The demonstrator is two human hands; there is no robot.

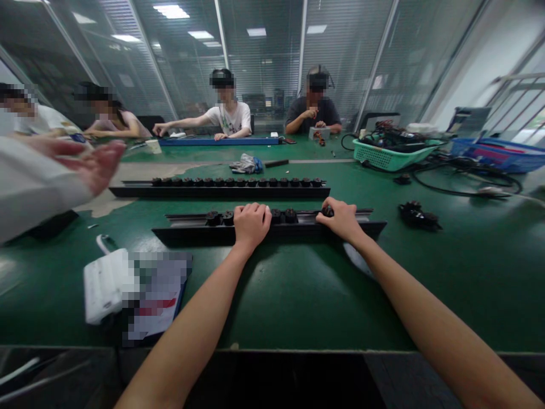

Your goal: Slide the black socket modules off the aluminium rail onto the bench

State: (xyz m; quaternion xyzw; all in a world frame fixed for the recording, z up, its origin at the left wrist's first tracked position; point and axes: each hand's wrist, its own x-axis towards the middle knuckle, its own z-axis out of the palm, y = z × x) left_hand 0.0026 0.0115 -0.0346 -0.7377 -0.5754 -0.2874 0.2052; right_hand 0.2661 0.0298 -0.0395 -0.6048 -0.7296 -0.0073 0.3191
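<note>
A long black channel rail point(272, 230) lies across the table in front of me, with several small round black parts point(290, 215) seated along its middle. My left hand point(252, 224) is closed over the rail, its fingers curled down on the row and hiding some of the parts. Toward the rail's right end, my right hand point(340, 218) pinches a round black part point(327, 211) at the channel. A bare stretch of channel separates that piece from the row. Under my right wrist lies a pale, flat item point(358, 258), partly covered.
Behind, a second rail point(221, 192) carries a row of similar parts. Loose black pieces point(419, 216) lie right, near a green basket point(392, 156) of cables. A white power adapter point(108, 284) and a phone-like item point(159, 301) sit front left. Another person's hand point(96, 162) reaches in from the left.
</note>
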